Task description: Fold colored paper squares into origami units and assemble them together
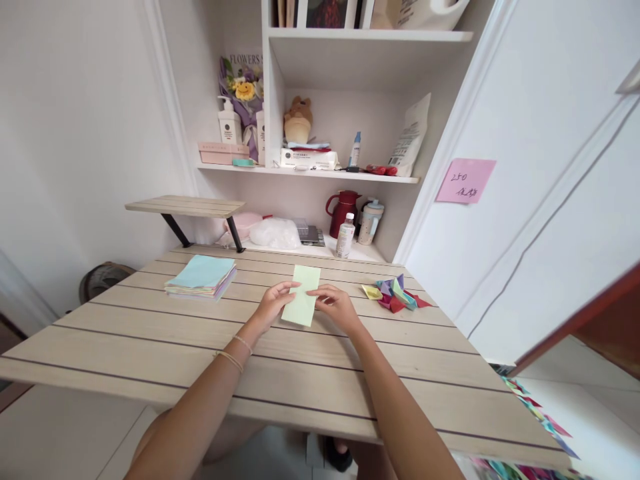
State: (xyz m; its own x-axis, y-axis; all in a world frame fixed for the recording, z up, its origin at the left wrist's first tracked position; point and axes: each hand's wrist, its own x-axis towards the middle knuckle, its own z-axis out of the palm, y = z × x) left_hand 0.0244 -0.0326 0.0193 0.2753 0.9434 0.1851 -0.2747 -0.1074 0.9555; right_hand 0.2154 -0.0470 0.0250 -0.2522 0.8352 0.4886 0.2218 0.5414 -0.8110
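Now | your L hand (274,301) & R hand (339,308) pinch opp. side edges of light-green rectangular paper (301,307), at mid of pale slatted wooden table (305,377) | pls grip lightly, edges even, to avoid wrong crease | blue-topped square-paper stack (204,272) L, multicolour folded-paper pile (396,293) R; neither in way

Left wrist (249,331): one slim pale band (243,343); thin doubled bracelet (231,360) behind, seven o'clock.
Footwear: dark shoe (339,456), six o'clock.
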